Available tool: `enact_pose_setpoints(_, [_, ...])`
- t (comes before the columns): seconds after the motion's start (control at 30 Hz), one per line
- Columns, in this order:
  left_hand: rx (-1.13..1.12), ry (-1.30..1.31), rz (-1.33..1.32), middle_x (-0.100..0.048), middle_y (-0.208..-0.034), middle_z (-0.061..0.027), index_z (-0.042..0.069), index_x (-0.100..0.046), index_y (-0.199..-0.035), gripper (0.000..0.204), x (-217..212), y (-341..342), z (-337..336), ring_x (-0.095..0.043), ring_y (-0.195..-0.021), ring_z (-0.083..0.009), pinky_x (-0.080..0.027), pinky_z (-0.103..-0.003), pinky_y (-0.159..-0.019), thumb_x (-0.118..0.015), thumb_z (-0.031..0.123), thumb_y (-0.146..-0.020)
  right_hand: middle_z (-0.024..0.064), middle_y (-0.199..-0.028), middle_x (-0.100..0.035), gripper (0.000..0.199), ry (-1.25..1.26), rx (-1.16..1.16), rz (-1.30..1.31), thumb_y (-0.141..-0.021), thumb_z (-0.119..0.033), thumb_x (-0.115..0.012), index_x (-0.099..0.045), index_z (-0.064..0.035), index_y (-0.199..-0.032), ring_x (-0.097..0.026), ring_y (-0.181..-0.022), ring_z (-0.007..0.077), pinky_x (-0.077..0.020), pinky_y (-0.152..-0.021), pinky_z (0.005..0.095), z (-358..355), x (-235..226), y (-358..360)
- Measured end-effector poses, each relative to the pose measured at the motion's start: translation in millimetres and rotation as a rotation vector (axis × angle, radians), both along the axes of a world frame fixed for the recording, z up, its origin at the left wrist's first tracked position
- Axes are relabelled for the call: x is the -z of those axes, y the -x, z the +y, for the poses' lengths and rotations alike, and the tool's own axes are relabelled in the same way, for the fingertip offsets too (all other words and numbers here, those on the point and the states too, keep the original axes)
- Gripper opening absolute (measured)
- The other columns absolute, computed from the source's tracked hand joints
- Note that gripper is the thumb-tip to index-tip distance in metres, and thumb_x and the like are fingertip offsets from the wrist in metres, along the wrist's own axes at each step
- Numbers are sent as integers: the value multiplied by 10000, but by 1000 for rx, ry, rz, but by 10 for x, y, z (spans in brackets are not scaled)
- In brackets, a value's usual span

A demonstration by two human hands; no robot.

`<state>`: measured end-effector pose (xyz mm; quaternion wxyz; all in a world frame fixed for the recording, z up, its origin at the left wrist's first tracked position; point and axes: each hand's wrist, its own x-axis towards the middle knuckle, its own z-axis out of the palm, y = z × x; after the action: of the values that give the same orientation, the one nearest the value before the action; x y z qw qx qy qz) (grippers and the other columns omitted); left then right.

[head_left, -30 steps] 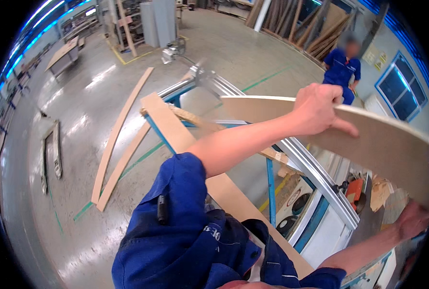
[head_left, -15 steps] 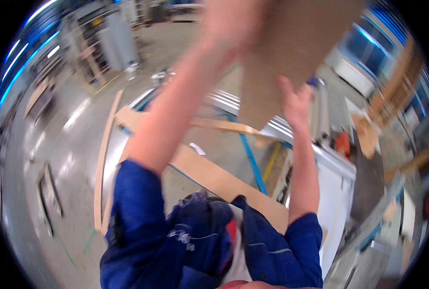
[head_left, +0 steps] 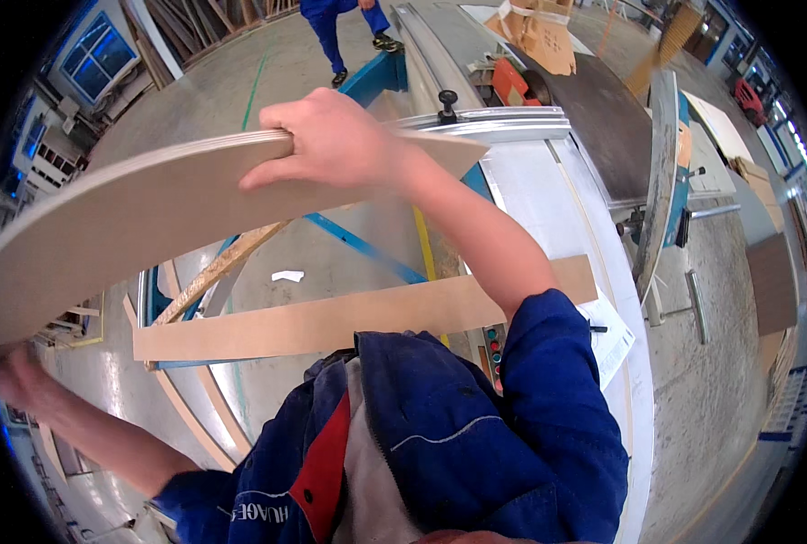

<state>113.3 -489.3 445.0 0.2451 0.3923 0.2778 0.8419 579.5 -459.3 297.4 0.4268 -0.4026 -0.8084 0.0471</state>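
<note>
A wide plywood board (head_left: 140, 208), brown-faced with a pale layered edge, is held up on edge across my left side. My right hand (head_left: 331, 140) grips its upper edge, the thumb on the near face and the other fingers over the far side. At the board's lower left end is my left hand (head_left: 18, 376), against its bottom edge, with the fingers partly hidden and dim near the picture's rim. Below the board, a narrow wooden strip (head_left: 367, 317) lies across a blue metal frame (head_left: 367, 247), close to my body.
Beyond my right forearm lies a white machine table (head_left: 549, 208) with an aluminium fence (head_left: 512, 124) and black knob (head_left: 447, 104). A paper sheet (head_left: 614, 340) lies beside my right sleeve, near a button panel (head_left: 492, 358). Another person's blue-trousered legs (head_left: 326, 36) stand at the back.
The board has swung from high in front of me to my left side, its edge now upward. My left hand has dropped low left, and the view has turned.
</note>
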Motion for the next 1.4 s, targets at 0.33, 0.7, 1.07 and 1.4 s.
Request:
enact_pose_setpoints(0.33, [554,557,-398,-505,-1535,-115,124,-451,-1525,733,2826,-465,1020,-459,-1425,-344,-379,-582,-1172,-627,591,-989,141,-785,-677,646,509,308,-340,-691,-660,-842,-640,-58,-812,-662,-799,347,-502,-716,475,846,1627,-717])
enact_pose_setpoints(0.7, [776,750,-772,-505,-1560,-80,137,-469,-1523,709,4611,-1536,1475,-455,-1442,-290,-345,-498,-1208,-556,624,-1015,212,-1432,-604,823,556,500,-408,-730,-473,-894,-617,-54,-1381,-537,-1362,366,-365,-1174,505,524,2665,-1017])
enact_pose_setpoints(1.07, [729,1075,-1078,-551,-1525,-35,158,-507,-1489,591,5310,-2438,1323,-496,-1409,-269,-341,-455,-1224,-623,508,-1027,184,-1573,-463,970,607,467,-585,-756,-348,-891,-428,-104,-1573,-411,-1451,400,-278,-1222,589,21,3354,-922])
enact_pose_setpoints(1.4, [1216,990,-660,-514,-1506,-179,71,-455,-1477,549,5822,-2390,1629,-495,-1390,-344,-397,-543,-1194,-618,371,-1047,168,-1495,-537,723,659,531,-296,-771,-245,-883,-613,-118,-1429,-476,-1394,397,-383,-1185,497,198,3641,-1277])
